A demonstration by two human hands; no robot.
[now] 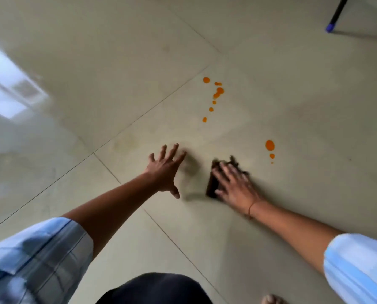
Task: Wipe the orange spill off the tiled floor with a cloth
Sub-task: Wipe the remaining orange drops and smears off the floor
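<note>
Nearest the camera: a dark-clothed knee at the bottom edge, with bare toes beside it and a pale blue sleeve on each forearm.

Left hand: held flat, palm down, fingers spread wide apart, gripping nothing. Whether the palm touches the tiled floor cannot be told; a shadow lies just beside it.

Right hand: blurred, laid flat on top of a dark cloth, fingers slightly apart and pressing it to the floor rather than closing round it. The cloth shows past the fingertips and along the thumb side. A thin band circles the wrist.

Orange spill: one trail of drops lies well beyond both hands; a second group, a large drop with smaller ones below, lies near the cloth, to its right, apart from it.

A dark leg with blue foot stands at upper right.
</note>
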